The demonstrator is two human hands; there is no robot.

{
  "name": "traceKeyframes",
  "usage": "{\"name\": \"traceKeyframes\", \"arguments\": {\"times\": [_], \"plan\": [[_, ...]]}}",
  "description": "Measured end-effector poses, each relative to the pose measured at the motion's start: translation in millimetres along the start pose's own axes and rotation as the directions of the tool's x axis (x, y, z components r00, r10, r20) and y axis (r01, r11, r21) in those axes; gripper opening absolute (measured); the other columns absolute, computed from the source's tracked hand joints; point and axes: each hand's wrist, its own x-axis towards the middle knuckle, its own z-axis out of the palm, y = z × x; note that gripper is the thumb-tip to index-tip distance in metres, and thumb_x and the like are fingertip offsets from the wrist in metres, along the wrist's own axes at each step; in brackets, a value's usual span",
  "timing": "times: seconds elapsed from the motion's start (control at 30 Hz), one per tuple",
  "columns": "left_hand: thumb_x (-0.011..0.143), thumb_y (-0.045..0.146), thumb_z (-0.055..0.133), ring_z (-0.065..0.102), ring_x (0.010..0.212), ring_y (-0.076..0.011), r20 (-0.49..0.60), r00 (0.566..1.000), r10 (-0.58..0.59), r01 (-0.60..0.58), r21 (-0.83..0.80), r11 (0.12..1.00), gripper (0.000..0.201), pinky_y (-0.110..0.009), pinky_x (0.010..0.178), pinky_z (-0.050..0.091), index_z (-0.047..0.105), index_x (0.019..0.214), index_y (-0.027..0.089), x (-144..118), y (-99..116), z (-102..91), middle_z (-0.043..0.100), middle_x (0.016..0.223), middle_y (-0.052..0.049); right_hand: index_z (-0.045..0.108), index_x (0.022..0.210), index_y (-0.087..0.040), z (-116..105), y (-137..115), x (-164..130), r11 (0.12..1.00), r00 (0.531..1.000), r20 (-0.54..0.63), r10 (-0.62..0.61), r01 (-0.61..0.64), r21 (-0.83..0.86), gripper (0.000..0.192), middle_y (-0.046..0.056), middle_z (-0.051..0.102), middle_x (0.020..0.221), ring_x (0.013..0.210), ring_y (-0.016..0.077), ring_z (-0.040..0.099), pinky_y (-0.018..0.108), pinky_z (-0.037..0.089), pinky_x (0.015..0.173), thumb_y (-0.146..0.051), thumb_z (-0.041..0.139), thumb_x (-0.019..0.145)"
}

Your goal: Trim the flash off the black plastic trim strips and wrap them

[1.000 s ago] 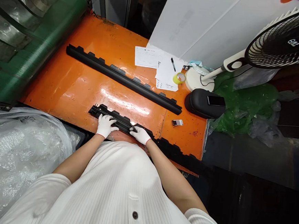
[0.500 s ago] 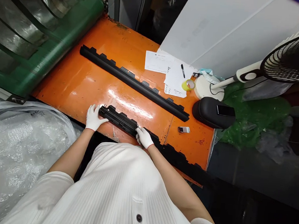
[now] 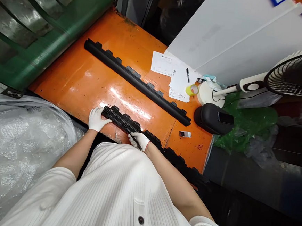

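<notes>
Black toothed strip [image 3: 121,120] lies slantwise along the near edge of the orange table [image 3: 90,84], clock hub at frame centre: one end toward 9 o'clock, other end running past the right forearm toward 4 o'clock, tabs on its far edge. Left hand [image 3: 97,120], white glove, near 9 o'clock at that end: thumb and fingers spread wide, touching it; can't tell if they clamp. Right hand [image 3: 139,140], gloved too, 7 o'clock, fingers closed narrow round a slim dark tool [image 3: 138,145], held at the strip's near edge; exact kind too small to tell.

Second strip [image 3: 138,80], also black, spans 10 to 3 o'clock past the first, well apart. Papers [image 3: 181,82] at 1 o'clock, marker [image 3: 187,75] on top; yellow tape roll [image 3: 192,90] at 2. Dark case [image 3: 210,119] at 3, phone [image 3: 225,118] on it. Small grey-white item [image 3: 185,133], 4 o'clock. Fan [image 3: 297,74] between 2 and 3. Green belt [image 3: 64,47] at 10, clear plastic [image 3: 28,148] at 8.
</notes>
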Motion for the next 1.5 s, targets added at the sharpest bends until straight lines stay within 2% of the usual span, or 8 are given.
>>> {"name": "traceKeyframes", "arguments": {"times": [0.43, 0.73, 0.87, 0.93, 1.0, 1.1, 1.23, 1.5], "plan": [[0.081, 0.069, 0.085, 0.046, 0.158, -0.0416, 0.024, 1.0, -0.008, 0.008, -0.015, 1.0, 0.088, -0.057, 0.14, 0.021, 0.063, 0.152, 0.021, 0, -7, 1.0, 0.067, 0.156, -0.016, 0.057, 0.09, -0.019, 16, -9, 9, 0.995, 0.994, 0.04, 0.097, -0.098, 0.026, 0.032, -0.006, 0.043, 0.059, 0.04, 0.0074, 0.029, 0.016, 0.021, 0.035, -0.031, 0.04, 0.115], [0.082, 0.071, 0.083, 0.045, 0.158, -0.0433, 0.059, 0.998, -0.007, 0.01, -0.037, 0.999, 0.089, -0.058, 0.138, 0.025, 0.062, 0.154, 0.023, 0, -11, 0.4, 0.064, 0.159, -0.014, 0.058, 0.092, -0.019, 3, -28, 7, 0.982, 0.975, 0.152, 0.164, -0.147, -0.119, 0.028, -0.01, 0.033, 0.057, 0.038, 0.007, 0.018, 0.014, 0.017, 0.034, -0.03, 0.042, 0.112], [0.082, 0.071, 0.083, 0.045, 0.158, -0.0434, 0.061, 0.998, -0.008, 0.011, -0.049, 0.999, 0.09, -0.057, 0.138, 0.025, 0.062, 0.154, 0.022, 0, -12, 0.7, 0.064, 0.159, -0.014, 0.066, 0.099, -0.017, -7, -31, 0, 0.974, 0.959, 0.231, 0.166, -0.123, -0.189, 0.026, -0.01, 0.032, 0.055, 0.039, 0.0075, 0.014, 0.016, 0.015, 0.035, -0.033, 0.049, 0.11], [0.082, 0.071, 0.083, 0.045, 0.158, -0.0431, 0.059, 0.998, -0.012, 0.015, -0.05, 0.999, 0.09, -0.057, 0.138, 0.024, 0.062, 0.154, 0.022, 0, -12, 1.0, 0.065, 0.159, -0.013, 0.071, 0.112, -0.016, -10, -27, -1, 0.961, 0.972, 0.232, 0.045, 0.021, -0.275, 0.032, -0.009, 0.037, 0.057, 0.04, 0.0085, 0.02, 0.017, 0.021, 0.037, -0.04, 0.05, 0.11], [0.081, 0.071, 0.083, 0.045, 0.158, -0.0427, 0.054, 0.998, -0.014, 0.017, -0.051, 0.999, 0.09, -0.056, 0.138, 0.024, 0.062, 0.155, 0.022, 0, -12, 1.6, 0.065, 0.159, -0.013, 0.072, 0.128, -0.018, -12, -19, 0, 0.835, 0.962, 0.169, -0.216, 0.272, -0.479, 0.042, -0.006, 0.047, 0.061, 0.045, 0.0114, 0.036, 0.02, 0.035, 0.043, -0.049, 0.049, 0.112], [0.082, 0.071, 0.083, 0.045, 0.158, -0.0424, 0.045, 0.999, -0.012, 0.014, -0.049, 0.999, 0.09, -0.056, 0.139, 0.024, 0.062, 0.154, 0.021, 0, -12, 2.9, 0.065, 0.159, -0.013, 0.073, 0.14, -0.022, -15, -4, 3, 0.519, 0.844, 0.107, -0.526, 0.418, -0.745, 0.041, 0.006, 0.073, 0.09, 0.078, 0.0197, 0.067, 0.029, 0.058, 0.073, -0.046, 0.055, 0.111], [0.082, 0.071, 0.083, 0.046, 0.157, -0.0429, 0.038, 0.999, -0.011, 0.013, -0.05, 0.999, 0.09, -0.058, 0.139, 0.022, 0.062, 0.155, 0.022, 0, -13, 4.8, 0.065, 0.158, -0.014, 0.074, 0.147, -0.028, -16, 12, 5, 0.328, 0.797, 0.094, -0.596, 0.349, -0.878, 0.042, 0.013, 0.075, 0.132, 0.125, 0.0294, 0.068, 0.038, 0.052, 0.112, -0.03, 0.066, 0.106], [0.079, 0.071, 0.085, 0.048, 0.155, -0.044, 0.014, 1.0, -0.002, 0.003, -0.041, 0.999, 0.09, -0.059, 0.138, 0.023, 0.065, 0.151, 0.02, 1, -12, 7.3, 0.068, 0.154, -0.016, 0.062, 0.163, -0.031, -9, 12, 1, 0.041, 0.806, 0.132, -0.577, 0.189, -0.981, 0.051, 0.014, 0.075, 0.13, 0.118, 0.0299, 0.073, 0.039, 0.054, 0.107, -0.037, 0.055, 0.112]]}}
